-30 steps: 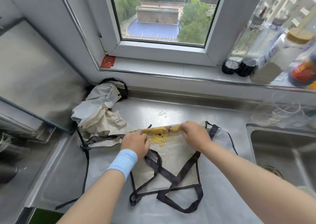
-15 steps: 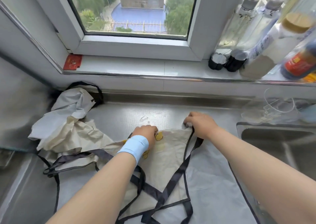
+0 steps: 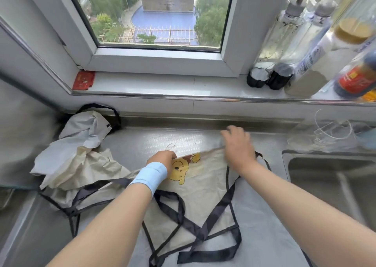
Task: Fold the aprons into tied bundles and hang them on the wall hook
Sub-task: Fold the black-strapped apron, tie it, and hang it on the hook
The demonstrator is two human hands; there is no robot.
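Curling round the far edge of the cream apron (image 3: 205, 185), your left hand (image 3: 161, 159) holds it; your right hand (image 3: 238, 148), at two o'clock, is blurred over the same edge — gripping or pressing, you cannot tell. The apron lies on the steel counter (image 3: 142, 142), black straps (image 3: 195, 226) crossed at six o'clock — crumpled aprons (image 3: 81, 154) at nine, sink (image 3: 325, 177) at three.

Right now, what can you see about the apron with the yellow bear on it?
The bear apron is thin cream cloth trimmed with dark straps that loop and cross on its near part. A yellow cartoon bear is printed near the far edge. It lies mostly flat on a pale sheet on the steel counter. The left hand grips its far edge beside the bear; the blurred right hand is at that edge too.
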